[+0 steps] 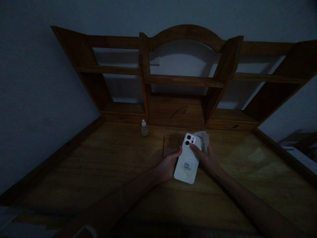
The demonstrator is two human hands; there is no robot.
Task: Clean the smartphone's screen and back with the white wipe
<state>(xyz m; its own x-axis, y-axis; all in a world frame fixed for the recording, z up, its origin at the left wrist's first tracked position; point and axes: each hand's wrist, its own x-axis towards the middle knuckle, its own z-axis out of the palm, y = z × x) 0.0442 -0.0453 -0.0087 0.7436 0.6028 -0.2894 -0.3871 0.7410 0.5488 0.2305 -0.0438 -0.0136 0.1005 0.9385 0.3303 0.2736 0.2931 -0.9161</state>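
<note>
A white smartphone [189,157] is held above the desk with its back facing me, the camera bump at its upper end and a small label lower down. Along its left edge my left hand [169,165] is closed, thumb on the rim. My right hand [208,157] is at the upper right of the phone, its thumb lying by the camera lenses. A pale crumpled cloth or tissue [204,138] sticks out between the right hand and the phone's top corner. The fingers behind the phone are hidden.
A small dropper bottle [144,129] with a white top stands on the wooden desk [119,148], left of the phone. Beneath the phone lies a thin flat rectangular item [168,145]. Wooden shelves [183,80] rise along the back, with a wall socket [155,61] behind them. The room is dim.
</note>
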